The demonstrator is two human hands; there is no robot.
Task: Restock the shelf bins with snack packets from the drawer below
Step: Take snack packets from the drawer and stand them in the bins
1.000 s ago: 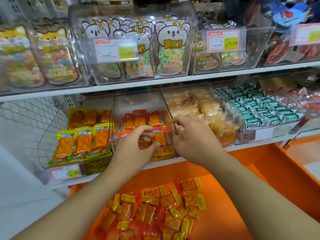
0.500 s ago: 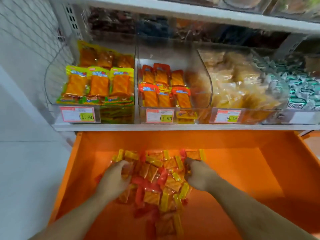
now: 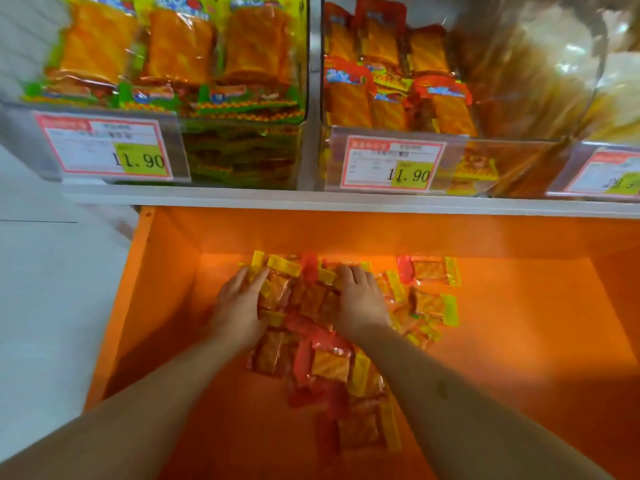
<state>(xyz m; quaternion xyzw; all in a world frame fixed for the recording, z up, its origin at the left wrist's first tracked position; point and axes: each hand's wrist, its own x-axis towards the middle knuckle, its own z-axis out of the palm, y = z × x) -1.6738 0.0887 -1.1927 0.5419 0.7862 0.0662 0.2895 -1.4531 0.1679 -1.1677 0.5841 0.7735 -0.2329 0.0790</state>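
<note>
Head view looks down into an orange drawer pulled out beneath a white shelf. A loose heap of snack packets lies on the drawer floor, running from just under the shelf edge toward the viewer; the packets are small, clear-fronted, with yellow or red ends.

Both hands are in the drawer, palms down on the far part of the heap. The left hand rests on the heap's left edge, its fingers lying close together and slightly bent over a yellow-ended packet; whether they actually grip it cannot be told. The right hand rests on packets toward the heap's middle, fingers also close together and curving downward at the tips, which are partly buried among the packets, so a hold cannot be confirmed. A strip of packets shows between the two hands, and more lie to the right of the right hand, apart from it.

On the shelf above the drawer stand clear bins. The left bin holds upright packets with green and yellow borders and carries a price tag reading 11.90. The middle bin, directly above the heap, holds red-topped packets and bears its own 11.90 tag. A third bin to the right is blurred, with pale yellowish contents.
</note>
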